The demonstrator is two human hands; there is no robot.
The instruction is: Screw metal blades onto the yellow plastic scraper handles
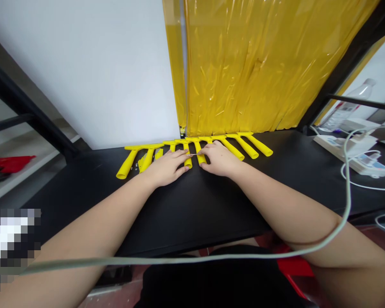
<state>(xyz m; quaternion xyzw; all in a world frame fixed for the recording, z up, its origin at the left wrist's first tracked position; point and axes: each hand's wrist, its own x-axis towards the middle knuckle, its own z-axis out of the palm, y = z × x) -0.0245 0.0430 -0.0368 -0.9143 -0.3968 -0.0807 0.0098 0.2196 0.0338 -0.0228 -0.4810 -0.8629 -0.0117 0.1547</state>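
Observation:
Several yellow T-shaped plastic handles (pixel 235 150) lie in a row along the back of the black table, tubular ends toward me. My left hand (pixel 166 167) rests over the handles left of the middle, fingers reaching right. Opposite it, my right hand (pixel 220 159) curls over the handles just right of the middle. A thin, shiny metal-looking piece (pixel 193 154) spans the gap between the fingertips of both hands, above two handles; its exact kind is too small to tell. Small loose bits (pixel 136 166) lie between the handles at the left.
A pale cable (pixel 199 258) loops across the foreground over my forearms. White power strips (pixel 356 154) with cords and a clear bottle (pixel 349 105) stand at the right. Behind the row are a white panel (pixel 115 77) and yellow plastic sheeting (pixel 250 64). Black frame posts flank the black table (pixel 192 209).

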